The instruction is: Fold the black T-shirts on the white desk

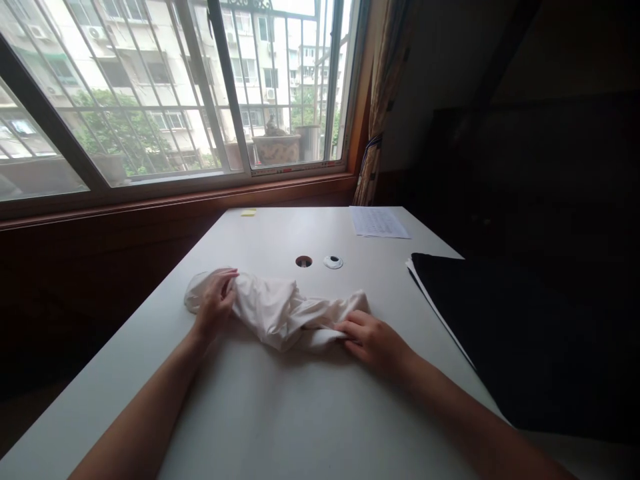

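Note:
A crumpled white cloth (270, 307), perhaps a garment, lies bunched lengthwise across the white table (260, 427). My left hand (218, 300) is closed on the cloth near its left end, and a rounded bit of fabric sticks out beyond the fingers. At the other end, my right hand (373, 339) grips the lower right edge, with its fingertips partly lost in the folds. Between the two hands the fabric is twisted and loosely heaped.
Behind the cloth are a round hole (304, 261) in the tabletop and a white round cover (333, 262). Printed sheets (380, 222) and a yellow note (249, 213) lie at the far edge. A dark folded cloth (530, 340) covers the right side. A barred window (200, 87) stands beyond.

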Available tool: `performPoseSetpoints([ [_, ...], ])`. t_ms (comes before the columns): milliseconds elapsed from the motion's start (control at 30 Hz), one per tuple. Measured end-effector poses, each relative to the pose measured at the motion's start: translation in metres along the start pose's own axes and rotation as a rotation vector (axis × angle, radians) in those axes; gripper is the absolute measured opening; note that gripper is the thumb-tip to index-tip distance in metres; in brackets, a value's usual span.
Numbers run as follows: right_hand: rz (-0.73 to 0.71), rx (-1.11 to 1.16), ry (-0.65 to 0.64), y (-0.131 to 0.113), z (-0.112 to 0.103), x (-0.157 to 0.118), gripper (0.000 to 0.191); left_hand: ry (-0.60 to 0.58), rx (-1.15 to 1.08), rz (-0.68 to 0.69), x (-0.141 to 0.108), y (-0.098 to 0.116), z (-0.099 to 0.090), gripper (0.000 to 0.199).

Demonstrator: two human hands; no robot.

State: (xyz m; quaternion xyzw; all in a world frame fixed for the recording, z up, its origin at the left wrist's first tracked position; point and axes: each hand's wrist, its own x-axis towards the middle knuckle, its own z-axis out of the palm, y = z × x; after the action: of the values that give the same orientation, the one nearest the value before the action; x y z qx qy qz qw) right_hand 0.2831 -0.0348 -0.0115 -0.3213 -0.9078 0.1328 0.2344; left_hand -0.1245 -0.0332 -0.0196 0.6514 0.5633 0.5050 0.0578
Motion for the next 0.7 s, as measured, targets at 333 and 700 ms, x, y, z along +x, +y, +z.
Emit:
performPoseSetpoints([
  [333,0.168,0.697,0.162,-0.023,-0.032,-0.008,0.029,-0.410,0.392,0.464,-0.005,0.034,0.006,0.018],
  [700,0.235,0.759,0.252,0.001,-0.028,-0.012,0.042,-0.132,0.254,0.318,-0.009,0.056,0.003,0.014],
])
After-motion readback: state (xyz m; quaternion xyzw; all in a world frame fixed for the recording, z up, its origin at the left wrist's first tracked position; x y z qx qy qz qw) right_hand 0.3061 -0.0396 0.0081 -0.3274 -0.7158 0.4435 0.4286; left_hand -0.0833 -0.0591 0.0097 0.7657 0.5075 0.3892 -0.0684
